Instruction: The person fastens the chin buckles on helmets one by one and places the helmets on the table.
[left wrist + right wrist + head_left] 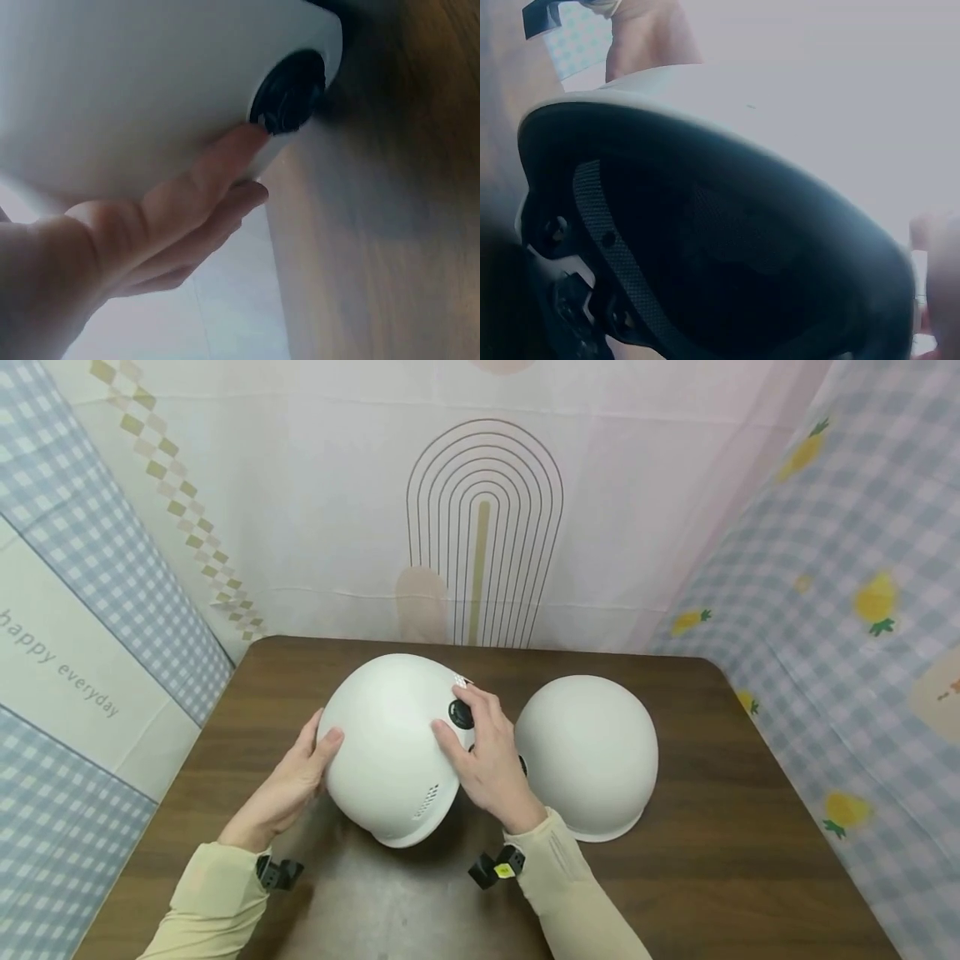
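Observation:
A white helmet [382,735] is tilted on its side above the table, with a row of small vents and a black round knob [461,714] near its rim. My left hand [288,781] holds its left side, thumb on the outer shell. In the left wrist view a fingertip touches a black round disc [291,91] on the shell. My right hand [491,764] grips the right rim, thumb on the shell and fingers beside the knob. The dark inner lining [727,225] and a strap show in the right wrist view.
A second white helmet [588,752] rests dome up just right of my right hand. Both are at the brown wooden table [750,860]. Patterned cloth [337,510] hangs behind the table and along both sides.

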Demonstrator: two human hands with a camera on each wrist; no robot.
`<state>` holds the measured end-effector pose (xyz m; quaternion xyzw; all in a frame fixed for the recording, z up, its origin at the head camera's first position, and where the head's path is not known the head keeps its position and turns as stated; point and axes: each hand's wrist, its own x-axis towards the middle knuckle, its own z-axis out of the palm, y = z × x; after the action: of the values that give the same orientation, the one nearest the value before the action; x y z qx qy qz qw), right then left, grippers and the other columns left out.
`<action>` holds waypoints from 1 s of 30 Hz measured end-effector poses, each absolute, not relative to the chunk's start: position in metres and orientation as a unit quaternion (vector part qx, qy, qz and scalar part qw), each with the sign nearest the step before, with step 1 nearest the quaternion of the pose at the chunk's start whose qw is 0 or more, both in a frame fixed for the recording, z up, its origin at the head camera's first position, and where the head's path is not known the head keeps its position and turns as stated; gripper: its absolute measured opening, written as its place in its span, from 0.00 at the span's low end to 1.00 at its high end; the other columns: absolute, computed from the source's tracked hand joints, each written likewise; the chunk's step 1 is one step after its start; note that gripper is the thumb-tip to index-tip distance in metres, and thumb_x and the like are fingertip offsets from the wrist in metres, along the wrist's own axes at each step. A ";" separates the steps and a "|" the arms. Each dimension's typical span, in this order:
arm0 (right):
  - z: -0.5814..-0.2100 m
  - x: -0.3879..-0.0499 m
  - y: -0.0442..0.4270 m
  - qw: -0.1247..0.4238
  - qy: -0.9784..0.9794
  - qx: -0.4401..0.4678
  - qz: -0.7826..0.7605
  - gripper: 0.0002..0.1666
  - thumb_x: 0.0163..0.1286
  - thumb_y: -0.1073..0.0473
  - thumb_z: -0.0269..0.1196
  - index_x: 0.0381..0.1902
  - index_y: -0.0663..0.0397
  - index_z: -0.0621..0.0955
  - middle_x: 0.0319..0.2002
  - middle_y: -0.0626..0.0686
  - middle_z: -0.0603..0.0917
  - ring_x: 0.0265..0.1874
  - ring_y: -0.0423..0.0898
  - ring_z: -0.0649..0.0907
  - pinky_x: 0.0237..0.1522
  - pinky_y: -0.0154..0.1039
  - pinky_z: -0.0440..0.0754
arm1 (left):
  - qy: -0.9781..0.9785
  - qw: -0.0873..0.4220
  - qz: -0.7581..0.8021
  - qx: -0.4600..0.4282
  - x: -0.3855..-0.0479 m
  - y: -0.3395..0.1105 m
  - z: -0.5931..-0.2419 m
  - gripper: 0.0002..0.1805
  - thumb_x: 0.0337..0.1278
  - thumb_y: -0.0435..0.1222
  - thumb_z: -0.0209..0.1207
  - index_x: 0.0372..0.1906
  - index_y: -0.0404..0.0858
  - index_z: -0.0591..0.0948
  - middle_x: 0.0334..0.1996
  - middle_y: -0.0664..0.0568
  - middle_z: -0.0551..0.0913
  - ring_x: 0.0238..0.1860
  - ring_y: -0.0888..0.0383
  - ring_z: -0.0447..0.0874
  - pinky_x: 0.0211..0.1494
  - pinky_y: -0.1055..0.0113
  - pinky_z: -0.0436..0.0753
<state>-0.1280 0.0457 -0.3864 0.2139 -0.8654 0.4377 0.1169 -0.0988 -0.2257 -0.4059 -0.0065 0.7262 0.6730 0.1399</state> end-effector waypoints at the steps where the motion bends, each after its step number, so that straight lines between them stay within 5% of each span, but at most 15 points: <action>1: -0.386 -0.126 0.047 0.114 -0.870 0.214 0.430 0.37 0.72 0.34 0.50 0.70 0.50 0.66 0.67 0.54 0.66 0.67 0.52 0.65 0.66 0.58 0.58 | 0.731 0.138 0.668 -0.008 -0.099 -0.225 -0.405 0.45 0.74 0.53 0.43 0.76 0.48 0.25 0.76 0.41 0.29 0.72 0.34 0.45 0.66 0.35 0.53; 8: -0.381 -0.120 0.055 0.065 -0.889 0.201 0.406 0.41 0.72 0.32 0.48 0.72 0.51 0.63 0.70 0.57 0.64 0.66 0.56 0.67 0.65 0.56 0.63 | 0.746 0.127 0.654 -0.004 -0.099 -0.221 -0.405 0.46 0.74 0.51 0.46 0.76 0.50 0.26 0.76 0.42 0.30 0.72 0.35 0.45 0.66 0.37 0.56; 15: -0.381 -0.116 0.053 -0.013 -0.909 0.128 0.396 0.59 0.57 0.18 0.53 0.73 0.49 0.58 0.70 0.54 0.62 0.65 0.52 0.66 0.63 0.53 0.67 | 0.800 0.103 0.592 -0.010 -0.099 -0.221 -0.401 0.49 0.69 0.53 0.52 0.77 0.52 0.30 0.76 0.39 0.35 0.74 0.37 0.43 0.66 0.37 0.58; 30: -0.394 -0.119 0.048 -0.074 -0.903 0.108 0.408 0.71 0.47 0.18 0.62 0.76 0.52 0.50 0.70 0.60 0.59 0.64 0.55 0.66 0.61 0.55 0.68 | 0.836 0.085 0.541 -0.022 -0.101 -0.221 -0.398 0.53 0.65 0.56 0.56 0.77 0.52 0.31 0.76 0.35 0.42 0.72 0.36 0.50 0.66 0.38 0.61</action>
<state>-0.1188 0.0480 -0.3941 0.1082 -0.9033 0.4085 -0.0742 -0.1013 -0.2211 -0.3983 -0.0222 0.8365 0.5409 0.0852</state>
